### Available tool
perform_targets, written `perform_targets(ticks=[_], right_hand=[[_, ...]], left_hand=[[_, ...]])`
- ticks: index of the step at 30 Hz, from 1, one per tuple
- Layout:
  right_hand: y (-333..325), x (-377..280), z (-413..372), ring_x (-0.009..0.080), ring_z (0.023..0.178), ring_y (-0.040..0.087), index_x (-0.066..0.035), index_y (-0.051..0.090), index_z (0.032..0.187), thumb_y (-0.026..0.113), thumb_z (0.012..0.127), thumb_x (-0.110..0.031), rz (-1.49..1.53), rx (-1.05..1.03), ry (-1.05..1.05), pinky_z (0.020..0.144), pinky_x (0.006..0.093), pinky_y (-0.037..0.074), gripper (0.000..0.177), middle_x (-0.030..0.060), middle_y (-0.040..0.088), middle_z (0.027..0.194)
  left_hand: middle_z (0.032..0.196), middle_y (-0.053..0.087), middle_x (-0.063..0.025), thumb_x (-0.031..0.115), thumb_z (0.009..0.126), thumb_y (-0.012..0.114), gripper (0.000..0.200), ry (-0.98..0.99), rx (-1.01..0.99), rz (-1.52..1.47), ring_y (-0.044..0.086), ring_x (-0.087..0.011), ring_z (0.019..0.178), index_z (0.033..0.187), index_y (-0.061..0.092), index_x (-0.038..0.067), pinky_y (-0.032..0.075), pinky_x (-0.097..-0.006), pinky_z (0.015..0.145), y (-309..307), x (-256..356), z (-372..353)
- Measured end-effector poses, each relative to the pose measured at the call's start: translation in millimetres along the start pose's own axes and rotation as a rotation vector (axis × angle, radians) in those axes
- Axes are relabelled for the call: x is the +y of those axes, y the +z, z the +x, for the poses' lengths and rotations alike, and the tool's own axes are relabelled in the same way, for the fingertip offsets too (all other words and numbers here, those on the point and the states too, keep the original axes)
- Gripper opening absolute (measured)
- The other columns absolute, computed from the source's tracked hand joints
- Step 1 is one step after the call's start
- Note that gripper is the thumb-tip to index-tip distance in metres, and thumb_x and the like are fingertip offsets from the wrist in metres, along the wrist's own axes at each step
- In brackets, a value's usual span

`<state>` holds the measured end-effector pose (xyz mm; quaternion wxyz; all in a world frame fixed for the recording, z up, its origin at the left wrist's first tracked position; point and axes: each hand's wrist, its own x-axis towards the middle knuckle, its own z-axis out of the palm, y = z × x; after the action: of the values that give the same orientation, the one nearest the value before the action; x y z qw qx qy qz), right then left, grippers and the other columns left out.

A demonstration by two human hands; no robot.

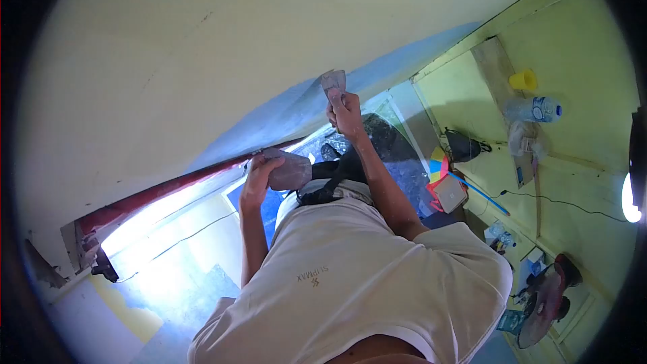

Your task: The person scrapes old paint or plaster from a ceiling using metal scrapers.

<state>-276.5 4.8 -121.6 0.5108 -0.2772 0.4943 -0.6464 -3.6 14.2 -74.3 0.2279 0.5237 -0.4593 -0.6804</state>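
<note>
My right hand (346,114) is closed around a putty knife (333,81). The knife's broad, smeared blade points up and lies at or very close to the wall (202,47), by the edge of a blue-grey shaded area (283,116). Lower and to the left, my left hand (255,180) grips a flat, grey-brown plate (290,170), which looks coated with putty. That plate is near my waist, just below the wall's bottom edge. Its handle, if it has one, is hidden by my fingers.
A red-edged opening (168,192) with bright light lies at lower left. On the right wall, a ledge (495,67) carries a yellow cup (523,80) and a plastic bottle (536,109). A black bag (464,146), a cable (566,203) and a fan (542,307) are also there.
</note>
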Motion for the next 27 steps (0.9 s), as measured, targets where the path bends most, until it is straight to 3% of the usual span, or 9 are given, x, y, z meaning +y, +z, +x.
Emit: perform_targets(ticks=[2,7,9,12,15,16,19,27], right_hand=[[-4,3,-1,0.0075,0.037,0.039,-0.007,0.047,0.060,0.051,0.096,-0.052,-0.052,-0.006,-0.021,0.035,0.0246,0.030,0.057,-0.0012,0.041,0.045],[-1,-12,1,0.0075,0.037,0.039,-0.007,0.047,0.061,0.050,0.095,-0.054,-0.095,0.005,-0.054,0.036,0.0250,0.030,0.058,-0.0013,0.041,0.045],[-8,1,4,0.0078,0.036,0.038,-0.007,0.047,0.063,0.050,0.095,-0.054,-0.086,-0.010,-0.077,0.035,0.0252,0.030,0.057,-0.0017,0.040,0.045],[-10,-3,-1,0.0086,0.036,0.039,-0.007,0.046,0.064,0.051,0.096,-0.052,-0.136,-0.008,-0.018,0.035,0.0251,0.030,0.055,-0.0013,0.039,0.045],[1,-17,3,0.0088,0.036,0.041,-0.008,0.046,0.058,0.050,0.098,-0.047,-0.078,-0.019,-0.091,0.035,0.0252,0.030,0.056,-0.0016,0.042,0.044],[1,-17,4,0.0092,0.035,0.042,-0.008,0.047,0.058,0.050,0.098,-0.047,-0.097,-0.009,-0.115,0.035,0.0255,0.032,0.056,-0.0008,0.042,0.044],[-14,8,7,0.0100,0.036,0.040,-0.005,0.047,0.065,0.050,0.096,-0.053,-0.180,0.003,-0.055,0.036,0.0264,0.033,0.057,0.0009,0.041,0.046],[-23,6,4,0.0093,0.035,0.042,-0.007,0.046,0.058,0.049,0.098,-0.046,-0.219,-0.050,-0.096,0.034,0.0257,0.033,0.055,0.0007,0.044,0.044]], left_hand=[[0.087,0.067,-0.0048,0.014,0.082,0.066,0.018,-0.050,-0.040,-0.098,0.062,-0.0141,0.079,0.094,0.067,0.001,0.048,-0.0288,0.074,13,28,-7],[0.086,0.067,-0.0042,0.016,0.081,0.067,0.020,0.009,-0.004,-0.059,0.061,-0.0135,0.078,0.093,0.067,0.000,0.047,-0.0286,0.073,11,29,-12],[0.083,0.067,-0.0031,0.016,0.081,0.067,0.018,-0.041,0.078,-0.119,0.060,-0.0122,0.077,0.089,0.068,0.000,0.047,-0.0279,0.071,21,40,-19],[0.081,0.066,-0.0028,0.016,0.081,0.067,0.017,0.062,-0.017,-0.143,0.060,-0.0120,0.076,0.088,0.069,0.000,0.046,-0.0274,0.070,8,26,-13],[0.082,0.066,-0.0027,0.015,0.081,0.067,0.016,-0.031,0.073,-0.190,0.060,-0.0119,0.074,0.088,0.069,0.001,0.046,-0.0269,0.069,8,23,-18],[0.082,0.066,-0.0030,0.015,0.082,0.066,0.016,0.280,0.052,-0.024,0.060,-0.0120,0.074,0.088,0.069,0.001,0.046,-0.0267,0.068,11,25,-25],[0.082,0.067,-0.0028,0.014,0.083,0.065,0.016,0.039,0.091,-0.245,0.060,-0.0121,0.074,0.088,0.068,0.000,0.047,-0.0270,0.068,8,20,-22],[0.083,0.066,-0.0057,0.017,0.083,0.067,0.021,0.016,0.113,-0.323,0.060,-0.0145,0.075,0.089,0.066,-0.003,0.047,-0.0288,0.070,-6,-14,-12]])
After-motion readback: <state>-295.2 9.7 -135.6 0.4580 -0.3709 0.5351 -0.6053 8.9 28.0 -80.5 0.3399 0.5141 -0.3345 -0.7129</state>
